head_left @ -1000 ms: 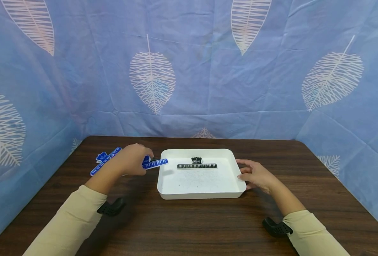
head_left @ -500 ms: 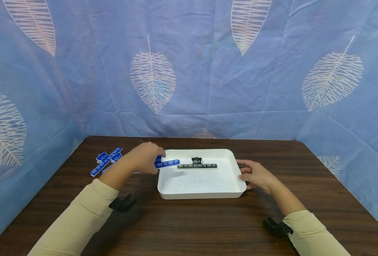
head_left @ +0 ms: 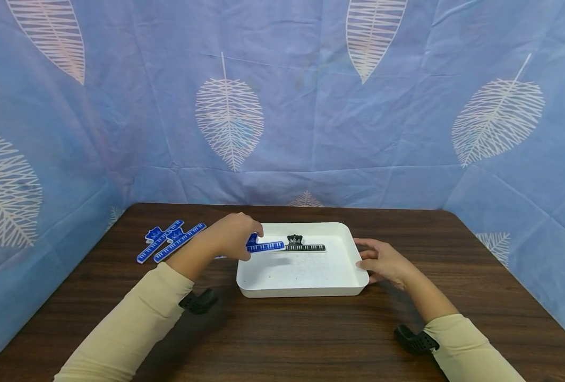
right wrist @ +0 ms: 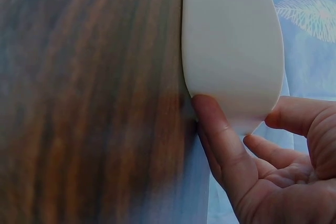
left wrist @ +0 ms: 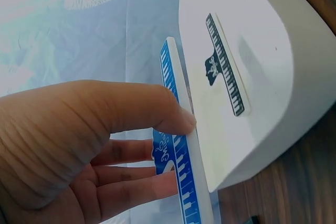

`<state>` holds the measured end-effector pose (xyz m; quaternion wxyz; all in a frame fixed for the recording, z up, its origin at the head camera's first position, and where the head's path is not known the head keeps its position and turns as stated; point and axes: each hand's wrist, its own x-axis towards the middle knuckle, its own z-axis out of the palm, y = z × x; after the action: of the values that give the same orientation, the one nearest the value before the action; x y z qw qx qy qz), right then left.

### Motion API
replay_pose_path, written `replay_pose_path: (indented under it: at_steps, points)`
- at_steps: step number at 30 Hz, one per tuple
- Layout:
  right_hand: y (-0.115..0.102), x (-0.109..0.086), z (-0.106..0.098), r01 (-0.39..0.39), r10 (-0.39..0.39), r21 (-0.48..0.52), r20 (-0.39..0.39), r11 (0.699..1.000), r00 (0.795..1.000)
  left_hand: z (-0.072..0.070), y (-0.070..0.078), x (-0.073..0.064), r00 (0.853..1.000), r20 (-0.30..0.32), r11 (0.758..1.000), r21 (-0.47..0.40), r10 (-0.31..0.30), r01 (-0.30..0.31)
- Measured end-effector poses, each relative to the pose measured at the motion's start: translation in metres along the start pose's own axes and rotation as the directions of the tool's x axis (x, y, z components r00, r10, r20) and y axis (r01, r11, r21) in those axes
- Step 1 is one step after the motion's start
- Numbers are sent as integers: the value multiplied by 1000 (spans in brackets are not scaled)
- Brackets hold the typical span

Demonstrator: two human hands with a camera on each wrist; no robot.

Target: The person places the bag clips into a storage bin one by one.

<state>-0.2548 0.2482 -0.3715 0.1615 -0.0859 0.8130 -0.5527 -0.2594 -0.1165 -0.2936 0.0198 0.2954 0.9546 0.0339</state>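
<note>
Over the left side of the white tray (head_left: 301, 292), my left hand (head_left: 232, 236) holds a blue piano-key clip (left wrist: 184, 174). The thumb lies along the clip's pale edge and the fingers are behind it, as the left wrist view shows. Inside the tray lies a black piano-key clip (head_left: 305, 248), its crest-shaped grip toward the back; the blue clip's end overlaps it in the head view. My right hand (head_left: 385, 262) grips the tray's right end. In the right wrist view its fingertips (right wrist: 207, 108) touch the outer wall and the thumb is at the rim.
Two more blue piano-key clips (head_left: 179, 243) lie slantwise on the dark wooden table (head_left: 301, 339), left of the tray. Part of something pale shows beneath the left wrist. A blue leaf-patterned cloth (head_left: 292, 132) hangs behind and along both sides.
My left hand has moved right with the blue clip, from the tray's left rim to over its inside, uncovering the second blue clip on the table. The right hand and tray stay put.
</note>
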Motion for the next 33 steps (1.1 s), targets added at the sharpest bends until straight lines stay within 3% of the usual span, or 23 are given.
replay_pose_path:
  at_steps: [25, 33]
  points:
    - [2, 0, -1, 3, -3, -3, -12, 1000, 1000, 6, 18, 28, 995, 42, 996, -7, 93, -93]
    - [2, 0, -1, 3, -2, 4, -10, 1000, 1000, 9, 24, 37, 991, 88, 995, -6, 101, -101]
